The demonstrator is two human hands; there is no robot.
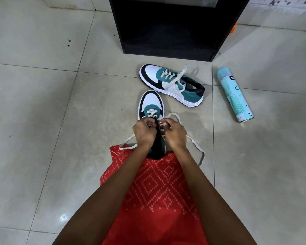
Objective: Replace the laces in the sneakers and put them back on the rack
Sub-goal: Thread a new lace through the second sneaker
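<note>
Spreading over the lap, a red patterned cloth (154, 191) hides the heel of the near sneaker (151, 101), which stands on the pale, glossy tiled floor (42, 121) with its toe pointing away. The left hand (144, 132) and right hand (175, 133) curl over its tongue, each pinching the white lace (196, 147); loose ends trail on the tiles. Beyond sits the second sneaker (173, 85), laced, with a blue spray can (234, 94) lying to its right. Farthest stands the black rack (168, 27).

Head-worn view, close, steeply down onto floor (42, 106)
</note>
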